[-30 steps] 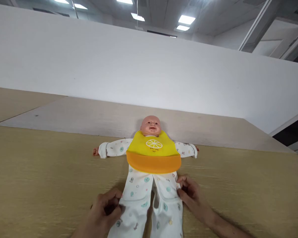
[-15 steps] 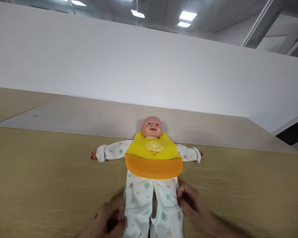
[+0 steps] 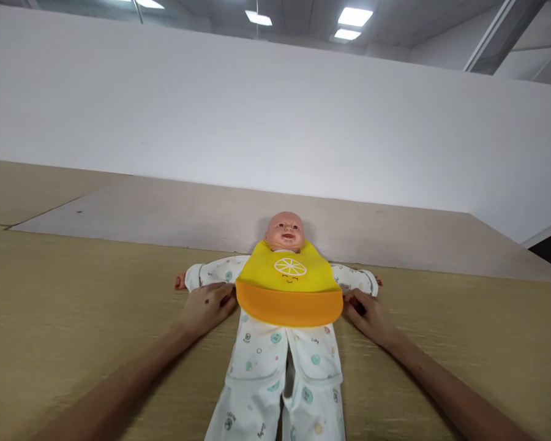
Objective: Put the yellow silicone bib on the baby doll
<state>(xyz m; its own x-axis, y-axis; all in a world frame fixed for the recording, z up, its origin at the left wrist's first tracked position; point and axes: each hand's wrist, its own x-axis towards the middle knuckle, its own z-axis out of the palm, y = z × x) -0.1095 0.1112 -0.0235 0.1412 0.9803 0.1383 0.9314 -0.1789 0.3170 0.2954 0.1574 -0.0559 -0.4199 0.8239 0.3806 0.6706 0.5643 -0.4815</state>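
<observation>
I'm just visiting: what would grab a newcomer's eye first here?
Probably the yellow bib with its orange pocket, just below the picture's centre on a doll. The doll lies spread out, face up, on the table. Next, the left hand and right hand, at opposite sides of the pocket.

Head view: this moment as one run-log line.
left hand beside bib | right hand beside bib's opposite edge | hand-bib contact unclear | doll face-up on table, bib over chest

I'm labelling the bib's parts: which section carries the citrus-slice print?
The yellow upper section, nearer the doll's head; it has the white slice and smiling face, while the orange lower section shows no print.
</observation>
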